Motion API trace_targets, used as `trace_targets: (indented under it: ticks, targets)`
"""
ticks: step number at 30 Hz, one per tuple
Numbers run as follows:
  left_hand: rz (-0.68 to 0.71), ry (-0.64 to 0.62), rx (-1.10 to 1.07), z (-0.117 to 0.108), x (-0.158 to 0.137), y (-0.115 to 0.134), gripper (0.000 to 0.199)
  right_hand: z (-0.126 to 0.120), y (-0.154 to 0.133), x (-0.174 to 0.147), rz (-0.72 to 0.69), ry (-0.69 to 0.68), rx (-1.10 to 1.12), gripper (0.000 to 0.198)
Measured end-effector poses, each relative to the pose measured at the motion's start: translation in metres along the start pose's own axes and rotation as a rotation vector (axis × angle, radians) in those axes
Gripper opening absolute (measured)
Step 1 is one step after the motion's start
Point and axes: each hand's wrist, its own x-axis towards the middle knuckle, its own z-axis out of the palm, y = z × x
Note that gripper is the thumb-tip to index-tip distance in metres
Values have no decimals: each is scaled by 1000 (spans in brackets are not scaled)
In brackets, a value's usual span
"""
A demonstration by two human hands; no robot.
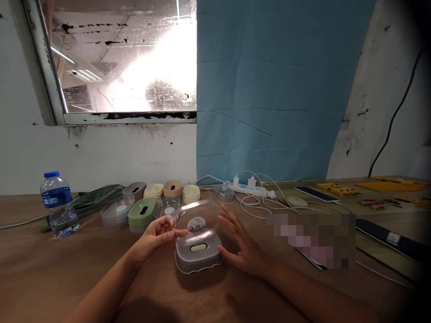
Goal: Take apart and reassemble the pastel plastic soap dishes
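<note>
One clear lid [209, 219] stands tilted up over the grey box [198, 260], its oval label [196, 224] showing. Your left hand [156, 235] pinches the lid's left edge between thumb and fingers. Your right hand [247, 251] has its fingers spread and grips nothing, close to the lid's right edge; you cannot tell from this view whether it touches. Beneath the lid, the grey box sits before you on the brown table [155, 287], a pale patch visible in its slot.

Beyond the grey box and to its left you have the green boxes [142, 215], some clear containers [117, 211], cream boxes [191, 194] and a peach box [172, 189]. Farther left of it are a dark green bag [97, 202] and a bottle [57, 204]. Beyond the grey box, to its right, lie a power strip [247, 189] with white cables and a phone [315, 194].
</note>
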Motion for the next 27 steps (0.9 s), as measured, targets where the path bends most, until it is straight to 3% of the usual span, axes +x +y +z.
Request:
trace_targets:
  ticks: [4, 9, 15, 23, 27]
  targets:
    - [-43, -116, -64, 8, 0, -7, 22, 2, 3, -1, -57, 19, 5, 57]
    - [25, -4, 24, -2, 7, -16, 29, 3, 11, -3, -15, 51, -26, 51]
    - [5, 99, 204, -31, 12, -26, 50, 3, 6, 1, 129, -96, 9, 54]
    - [-107, 6, 332, -44, 14, -36, 40, 1, -1, 7, 219, -242, 139, 50]
    - [-130, -55, 321, -44, 15, -36, 41, -1, 0, 5, 245, -345, 192, 59]
